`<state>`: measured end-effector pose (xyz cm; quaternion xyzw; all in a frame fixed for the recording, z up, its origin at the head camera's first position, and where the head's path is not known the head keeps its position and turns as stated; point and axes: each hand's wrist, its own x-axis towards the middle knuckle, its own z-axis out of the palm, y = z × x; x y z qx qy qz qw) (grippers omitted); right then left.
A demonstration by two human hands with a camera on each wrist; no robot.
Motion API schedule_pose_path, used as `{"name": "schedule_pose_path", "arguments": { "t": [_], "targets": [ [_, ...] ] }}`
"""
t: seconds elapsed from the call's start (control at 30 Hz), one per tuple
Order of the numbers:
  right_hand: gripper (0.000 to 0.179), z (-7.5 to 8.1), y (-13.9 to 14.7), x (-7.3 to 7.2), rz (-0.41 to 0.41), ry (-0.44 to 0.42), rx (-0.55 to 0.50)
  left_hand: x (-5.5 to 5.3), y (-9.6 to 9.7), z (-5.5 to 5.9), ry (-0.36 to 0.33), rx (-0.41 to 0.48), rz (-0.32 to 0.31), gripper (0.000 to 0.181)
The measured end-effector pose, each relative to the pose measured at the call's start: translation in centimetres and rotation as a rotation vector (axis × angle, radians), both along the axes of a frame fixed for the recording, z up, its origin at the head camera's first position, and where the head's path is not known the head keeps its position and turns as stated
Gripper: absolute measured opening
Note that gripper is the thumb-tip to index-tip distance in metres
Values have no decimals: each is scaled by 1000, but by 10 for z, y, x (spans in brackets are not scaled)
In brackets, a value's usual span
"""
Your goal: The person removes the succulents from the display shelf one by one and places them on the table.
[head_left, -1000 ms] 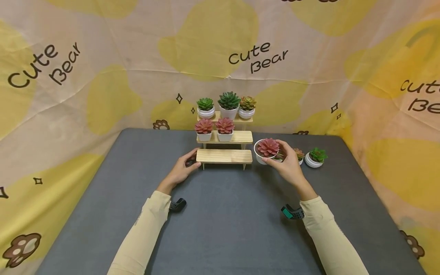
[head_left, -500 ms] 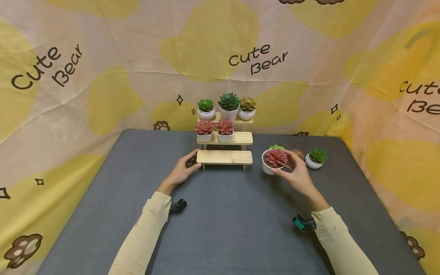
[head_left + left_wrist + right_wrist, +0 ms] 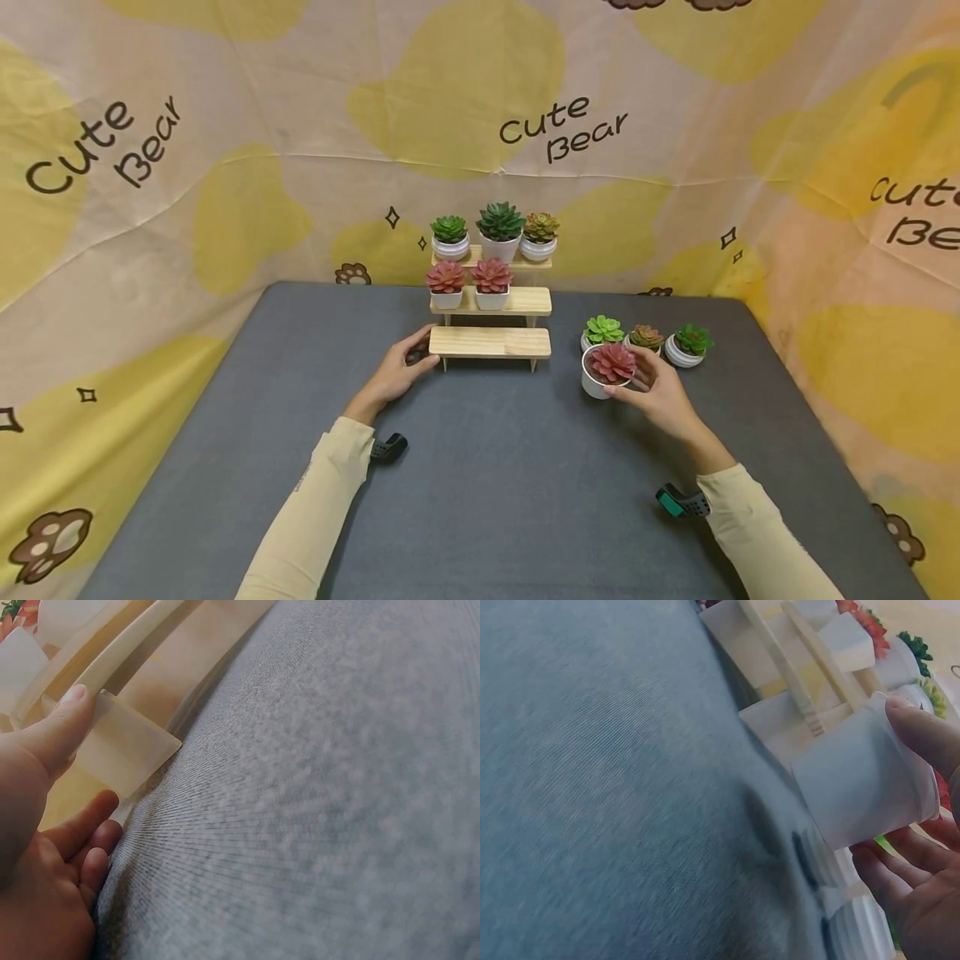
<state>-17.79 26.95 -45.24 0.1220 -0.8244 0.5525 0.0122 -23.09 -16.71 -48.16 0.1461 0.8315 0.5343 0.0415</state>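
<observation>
My right hand (image 3: 662,402) pinches the rim of a white pot holding a red succulent (image 3: 612,363), with the thumb in front and fingers behind. In the right wrist view the white pot (image 3: 866,776) hangs tilted above the cloth, its shadow below. My left hand (image 3: 392,372) holds the left end of a three-step wooden plant stand (image 3: 491,342) at its lowest shelf. The left wrist view has the thumb on that shelf's end, the other fingers beside the leg. Two red succulents (image 3: 491,279) in white pots occupy the left and middle of the second shelf.
On the top shelf stand three potted succulents (image 3: 500,223). Right of the stand, a light green succulent (image 3: 603,328), an orange-brown one (image 3: 646,337) and a dark green one (image 3: 692,339) sit in white pots on the grey tabletop (image 3: 480,483). A patterned yellow cloth (image 3: 420,100) hangs behind.
My right hand has carried the red succulent right and nearer me, away from the stand, uncovering the light green plant. The left hand has stayed at the stand's end.
</observation>
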Motion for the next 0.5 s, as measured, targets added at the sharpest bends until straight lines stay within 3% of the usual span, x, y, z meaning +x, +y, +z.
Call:
{"name": "schedule_pose_path", "arguments": {
  "t": [0.07, 0.17, 0.5],
  "targets": [
    [70, -3, 3, 2, 12, -9, -11, -5, -2, -9, 2, -1, 1, 64],
    [70, -7, 7, 3, 22, -22, -17, -7, -3, -14, 11, 6, 1, 64],
    [68, -13, 17, 4, 77, -60, -34, -6, -3, -11, 9, 2, 12, 64]
  ]
}}
